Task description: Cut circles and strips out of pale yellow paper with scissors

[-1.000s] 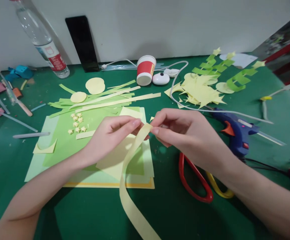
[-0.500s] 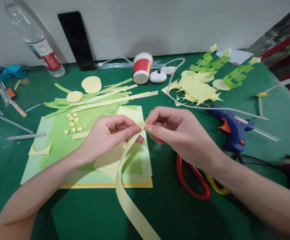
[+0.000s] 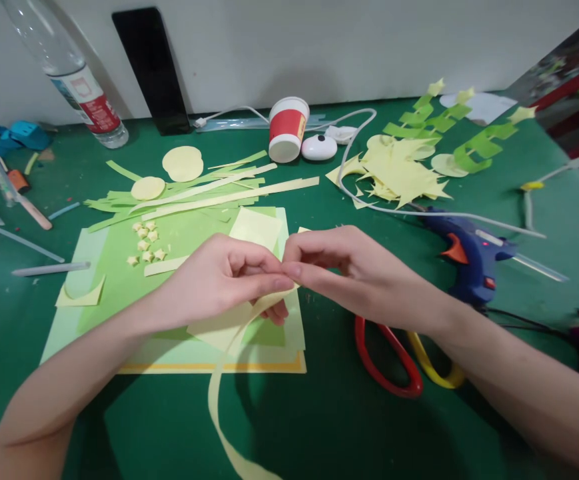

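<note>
Green tabletop (image 3: 159, 427), yellow strip (image 3: 214, 400) between 2 hands (image 3: 219, 277), hanging below

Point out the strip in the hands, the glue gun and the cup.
Strip (image 3: 214, 400): head view, on its hanging length.
Glue gun (image 3: 476, 264): head view, on its blue body, beside the orange trigger.
Cup (image 3: 285, 127): head view, on its red band.

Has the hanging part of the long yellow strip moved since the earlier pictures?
Yes, to the left: the strip now crosses the front edge of the paper stack farther from its right corner.
</note>
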Demonstrator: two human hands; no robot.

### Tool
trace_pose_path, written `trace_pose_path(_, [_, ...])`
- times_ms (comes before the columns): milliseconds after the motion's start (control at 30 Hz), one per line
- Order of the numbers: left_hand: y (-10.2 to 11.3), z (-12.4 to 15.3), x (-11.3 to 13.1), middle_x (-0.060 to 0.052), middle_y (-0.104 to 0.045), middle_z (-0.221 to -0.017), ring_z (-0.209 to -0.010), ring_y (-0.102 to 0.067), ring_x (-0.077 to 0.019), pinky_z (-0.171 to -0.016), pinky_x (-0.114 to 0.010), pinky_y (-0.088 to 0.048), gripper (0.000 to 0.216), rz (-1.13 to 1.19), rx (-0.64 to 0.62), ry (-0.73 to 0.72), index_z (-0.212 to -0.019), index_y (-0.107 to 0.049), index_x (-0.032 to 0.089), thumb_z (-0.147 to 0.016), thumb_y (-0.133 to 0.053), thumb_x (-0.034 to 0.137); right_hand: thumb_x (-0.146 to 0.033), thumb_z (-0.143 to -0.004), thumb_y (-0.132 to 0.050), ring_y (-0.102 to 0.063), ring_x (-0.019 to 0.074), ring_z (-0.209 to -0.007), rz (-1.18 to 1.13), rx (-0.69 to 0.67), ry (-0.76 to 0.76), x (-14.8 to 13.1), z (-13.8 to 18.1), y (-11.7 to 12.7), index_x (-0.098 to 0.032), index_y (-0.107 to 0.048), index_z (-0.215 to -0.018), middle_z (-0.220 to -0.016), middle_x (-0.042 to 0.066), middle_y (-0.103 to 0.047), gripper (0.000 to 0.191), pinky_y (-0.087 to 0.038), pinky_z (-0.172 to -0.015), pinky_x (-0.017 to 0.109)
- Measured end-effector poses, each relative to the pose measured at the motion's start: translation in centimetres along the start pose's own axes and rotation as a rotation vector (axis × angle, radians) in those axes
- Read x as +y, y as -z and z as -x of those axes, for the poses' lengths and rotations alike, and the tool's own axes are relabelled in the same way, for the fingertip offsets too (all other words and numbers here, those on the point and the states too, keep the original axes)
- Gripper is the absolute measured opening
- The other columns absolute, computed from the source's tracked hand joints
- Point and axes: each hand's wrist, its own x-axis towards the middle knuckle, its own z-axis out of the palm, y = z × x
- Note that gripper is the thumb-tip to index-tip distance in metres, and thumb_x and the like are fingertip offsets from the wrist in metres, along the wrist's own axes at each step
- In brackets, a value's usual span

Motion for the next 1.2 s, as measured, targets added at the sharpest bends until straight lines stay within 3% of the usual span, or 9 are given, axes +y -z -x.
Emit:
trace_pose_path(267, [0.2, -0.4, 0.1, 0.000, -0.072, -0.070, -0.066, -0.067, -0.0110, -0.062, -0.018, -0.051, 0.019, 0.061, -0.007, -0.015, -0.068, -0.069, 0.016, -0.081, -0.059, 0.025, -0.009, -0.080, -0.047, -0.027, 0.0061, -0.046, 0.164, 0.130, 0.100, 0.3, -0.1, 0.9, -0.018, -0.043, -0.057, -0.052, -0.007, -0.037, 0.025, -0.021, -0.041, 0.023])
trace_pose_path(500, [0.1, -0.6, -0.1, -0.002, -0.073, -0.072, -0.069, -0.068, -0.0125, -0.067, -0.020, -0.053, 0.014, 0.126, -0.031, 0.048, -0.070, -0.070, 0.016, -0.078, -0.062, 0.024, -0.011, -0.081, -0.048, -0.027, 0.0062, -0.046, 0.207, 0.142, 0.128, 0.4, -0.1, 1.2, -0.018, -0.046, -0.058, -0.051, -0.007, -0.035, 0.024, -0.022, -0.040, 0.023])
trace_pose_path(700, [-0.1, -0.5, -0.2, -0.003, -0.072, -0.068, -0.062, -0.068, -0.0122, -0.062, -0.021, -0.055, 0.012, 0.375, -0.076, 0.101, -0.069, -0.069, 0.014, -0.079, -0.063, 0.019, -0.014, -0.083, -0.049, -0.028, 0.0069, -0.046, 0.205, 0.156, 0.173, 0.3, 0.1, 1.7, -0.019, -0.045, -0.059, -0.052, -0.006, -0.035, 0.025, -0.022, -0.041, 0.024])
trace_pose_path(933, [0.0, -0.3, -0.3, -0.004, -0.071, -0.064, -0.060, -0.067, -0.0126, -0.059, -0.020, -0.053, 0.015, 0.441, -0.111, 0.078, -0.071, -0.069, 0.014, -0.081, -0.059, 0.018, -0.015, -0.083, -0.048, -0.027, 0.0077, -0.045, 0.235, 0.170, 0.165, 0.0, 0.3, 1.7, -0.020, -0.043, -0.058, -0.052, -0.005, -0.033, 0.026, -0.021, -0.041, 0.024])
trace_pose_path(1033, [0.1, -0.4, -0.5, -0.004, -0.071, -0.064, -0.060, -0.067, -0.0117, -0.060, -0.019, -0.053, 0.016, 0.464, -0.134, 0.069, -0.072, -0.070, 0.014, -0.082, -0.057, 0.017, -0.014, -0.083, -0.046, -0.027, 0.0073, -0.047, 0.192, 0.111, 0.131, 0.3, 0.1, 1.7, -0.019, -0.043, -0.059, -0.053, -0.005, -0.033, 0.025, -0.021, -0.041, 0.023])
trace_pose_path(1200, [0.0, -0.2, -0.6, -0.002, -0.071, -0.064, -0.061, -0.067, -0.0114, -0.061, -0.019, -0.052, 0.014, 0.455, -0.198, 0.127, -0.072, -0.069, 0.014, -0.081, -0.059, 0.019, -0.016, -0.080, -0.042, -0.028, 0.0073, -0.049, 0.070, -0.112, 0.076, 0.8, -0.3, 1.4, -0.018, -0.043, -0.059, -0.054, -0.005, -0.035, 0.022, -0.023, -0.044, 0.022])
